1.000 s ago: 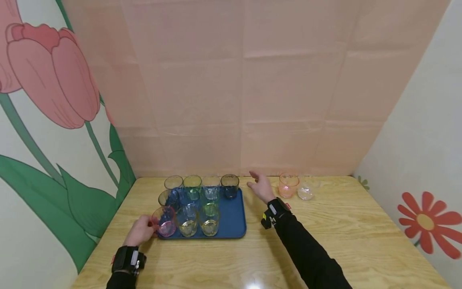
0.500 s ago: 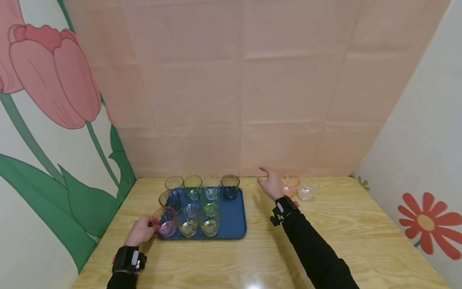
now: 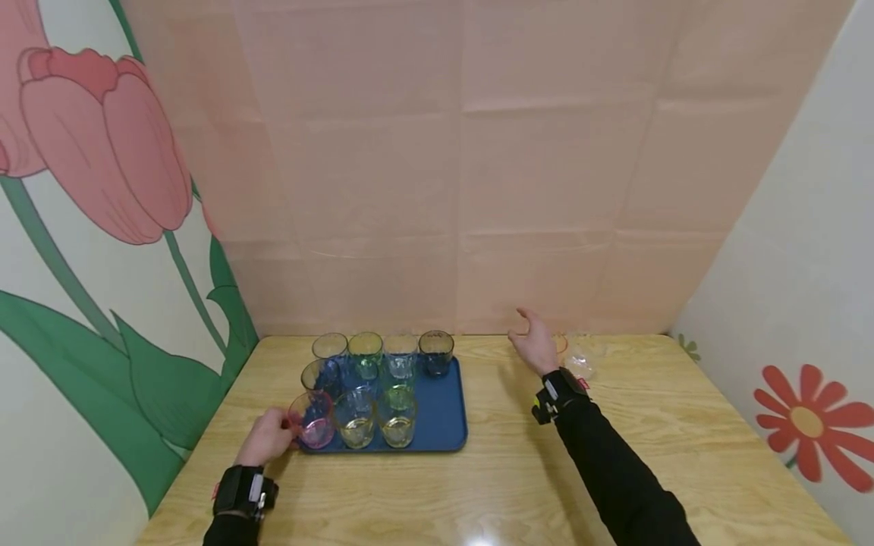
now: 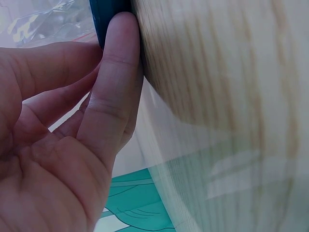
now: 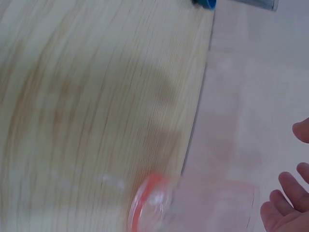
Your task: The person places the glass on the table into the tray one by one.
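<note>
My left hand (image 3: 262,438) pinches the near left corner of a blue tray (image 3: 440,409); in the left wrist view its thumb and fingers close on the dark blue rim (image 4: 108,7). Right beside those fingers, a pink glass (image 3: 315,431) stands on the tray. My right hand (image 3: 536,345) is raised over the table's back edge, fingers spread and holding nothing. It mostly hides an orange-pink glass (image 3: 562,343) from the head view. In the right wrist view that glass (image 5: 217,208) stands close beside the fingers (image 5: 292,191). A clear glass (image 3: 582,365) is just to its right.
Several tinted glasses stand on the tray, among them a dark one (image 3: 435,353) at the back right and a yellowish one (image 3: 397,425) in front. A beige sheet (image 3: 457,189) hangs behind the wooden table (image 3: 423,500). Floral walls flank both sides.
My right hand has moved right, from beside the dark glass to in front of the orange-pink glass, with fingers spread. The left hand and the tray have stayed in place.
</note>
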Tool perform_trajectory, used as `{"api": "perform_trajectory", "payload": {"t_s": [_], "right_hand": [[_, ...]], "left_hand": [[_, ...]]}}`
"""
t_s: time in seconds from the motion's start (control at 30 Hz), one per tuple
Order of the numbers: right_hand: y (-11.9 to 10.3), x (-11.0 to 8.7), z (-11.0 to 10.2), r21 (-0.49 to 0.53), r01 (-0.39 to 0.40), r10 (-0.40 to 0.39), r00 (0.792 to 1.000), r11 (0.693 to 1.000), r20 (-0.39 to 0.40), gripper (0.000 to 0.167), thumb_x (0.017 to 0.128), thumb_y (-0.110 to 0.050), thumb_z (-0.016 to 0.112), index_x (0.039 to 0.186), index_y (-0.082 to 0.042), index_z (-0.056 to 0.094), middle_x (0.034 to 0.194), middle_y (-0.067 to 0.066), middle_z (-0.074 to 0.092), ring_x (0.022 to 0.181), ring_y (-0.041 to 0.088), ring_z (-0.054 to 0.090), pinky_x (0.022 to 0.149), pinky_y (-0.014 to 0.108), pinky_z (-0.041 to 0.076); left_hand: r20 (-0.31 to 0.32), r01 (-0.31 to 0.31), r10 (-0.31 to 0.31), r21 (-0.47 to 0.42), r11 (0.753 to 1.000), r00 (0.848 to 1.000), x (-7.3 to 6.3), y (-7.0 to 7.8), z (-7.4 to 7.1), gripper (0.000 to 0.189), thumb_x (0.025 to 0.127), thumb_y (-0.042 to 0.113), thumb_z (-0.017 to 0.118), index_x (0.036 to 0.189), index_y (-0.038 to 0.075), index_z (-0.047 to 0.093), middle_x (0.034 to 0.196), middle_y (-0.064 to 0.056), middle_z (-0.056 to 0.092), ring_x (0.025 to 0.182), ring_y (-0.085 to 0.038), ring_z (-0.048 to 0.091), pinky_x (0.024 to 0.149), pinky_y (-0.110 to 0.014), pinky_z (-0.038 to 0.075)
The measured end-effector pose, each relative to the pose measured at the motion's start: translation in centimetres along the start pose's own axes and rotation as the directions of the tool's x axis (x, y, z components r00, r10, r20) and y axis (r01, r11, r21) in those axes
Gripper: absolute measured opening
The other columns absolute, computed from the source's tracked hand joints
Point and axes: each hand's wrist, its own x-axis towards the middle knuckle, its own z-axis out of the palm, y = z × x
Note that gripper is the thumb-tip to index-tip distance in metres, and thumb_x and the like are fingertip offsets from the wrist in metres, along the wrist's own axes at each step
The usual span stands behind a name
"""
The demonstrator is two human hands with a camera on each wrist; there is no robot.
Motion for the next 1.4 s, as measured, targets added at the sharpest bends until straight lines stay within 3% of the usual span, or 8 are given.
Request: {"api": "perform_trajectory", "payload": {"t_s": [0.13, 0.2, 0.3, 0.67, 0.8, 1.0, 1.23, 1.4], "right_hand": [[1.7, 0.0, -1.4, -0.007, -0.022, 0.021, 0.999, 1.0, -0.043, 0.061, 0.096, -0.013, 0.059, 0.151, 0.003, 0.04, 0.146, 0.028, 0.047, 0.111, 0.044, 0.058, 0.094, 0.054, 0.049], [2.7, -0.1, -2.2, -0.006, -0.033, 0.032, 0.997, 0.999, -0.065, 0.062, 0.095, -0.013, 0.059, 0.151, 0.004, 0.039, 0.147, 0.028, 0.046, 0.115, 0.045, 0.056, 0.097, 0.055, 0.046], [3.9, -0.3, -3.3, -0.014, -0.04, 0.038, 0.994, 0.999, -0.099, 0.064, 0.094, -0.016, 0.062, 0.15, 0.005, 0.04, 0.152, 0.029, 0.042, 0.14, 0.047, 0.038, 0.112, 0.06, 0.032], [6.9, -1.3, -5.2, -0.137, -0.043, 0.017, 0.983, 0.99, -0.185, 0.054, 0.095, -0.018, 0.063, 0.141, 0.006, 0.051, 0.143, 0.033, 0.049, 0.132, 0.052, 0.045, 0.108, 0.061, 0.034], [7.7, -1.6, -5.5, -0.161, -0.092, 0.052, 0.971, 0.983, -0.235, 0.051, 0.095, -0.021, 0.064, 0.136, 0.008, 0.055, 0.139, 0.034, 0.052, 0.128, 0.053, 0.046, 0.107, 0.061, 0.033], [8.9, -1.7, -5.8, -0.063, -0.156, 0.139, 0.966, 0.986, -0.219, 0.055, 0.097, -0.022, 0.064, 0.138, 0.012, 0.05, 0.143, 0.037, 0.043, 0.135, 0.053, 0.037, 0.113, 0.059, 0.028], [8.9, -1.7, -5.9, 0.008, -0.262, 0.26, 0.953, 0.965, -0.158, 0.069, 0.099, -0.033, 0.057, 0.152, 0.004, 0.035, 0.153, 0.034, 0.03, 0.142, 0.052, 0.028, 0.114, 0.062, 0.025], [9.3, -1.7, -5.8, 0.005, -0.254, 0.252, 0.956, 0.967, -0.15, 0.074, 0.095, -0.03, 0.061, 0.154, 0.003, 0.032, 0.154, 0.035, 0.026, 0.141, 0.052, 0.028, 0.112, 0.064, 0.027]], "left_hand": [[0.001, -0.017, 0.017, 0.002, 1.0, 1.0, -0.1, 0.0, 0.0, 0.01, 0.093, -0.009, 0.059, 0.101, -0.011, 0.064, 0.084, -0.011, 0.061, 0.071, -0.02, 0.061, 0.064, -0.035, 0.056], [0.001, -0.019, 0.019, 0.003, 1.0, 1.0, 0.0, 0.0, 0.0, 0.009, 0.093, -0.009, 0.06, 0.101, -0.01, 0.064, 0.084, -0.011, 0.061, 0.071, -0.02, 0.061, 0.064, -0.035, 0.056], [0.001, -0.02, 0.02, 0.007, 1.0, 1.0, 0.1, 0.0, -0.1, 0.009, 0.093, -0.008, 0.06, 0.1, -0.01, 0.064, 0.084, -0.011, 0.062, 0.072, -0.02, 0.061, 0.064, -0.035, 0.055], [0.006, 0.006, -0.006, 0.009, 1.0, 1.0, -0.1, 0.0, 0.0, 0.012, 0.093, -0.009, 0.058, 0.103, -0.01, 0.064, 0.086, -0.012, 0.061, 0.073, -0.021, 0.061, 0.064, -0.035, 0.055], [0.004, 0.001, -0.001, 0.007, 1.0, 1.0, 0.0, -0.1, 0.1, 0.011, 0.093, -0.009, 0.059, 0.103, -0.011, 0.064, 0.086, -0.012, 0.062, 0.072, -0.021, 0.061, 0.065, -0.035, 0.056], [0.004, -0.009, 0.009, 0.005, 1.0, 1.0, 0.1, -0.1, 0.1, 0.011, 0.093, -0.008, 0.059, 0.102, -0.01, 0.065, 0.086, -0.011, 0.063, 0.072, -0.02, 0.061, 0.064, -0.035, 0.056], [-0.013, -0.034, 0.034, -0.001, 0.999, 0.999, 0.0, -0.1, 0.0, 0.009, 0.093, -0.008, 0.06, 0.1, -0.01, 0.065, 0.084, -0.01, 0.061, 0.071, -0.02, 0.061, 0.063, -0.035, 0.055], [-0.014, -0.034, 0.034, 0.004, 0.999, 0.999, -0.1, -0.2, 0.0, 0.008, 0.093, -0.007, 0.061, 0.099, -0.008, 0.066, 0.083, -0.009, 0.061, 0.071, -0.02, 0.06, 0.063, -0.034, 0.054]]}}
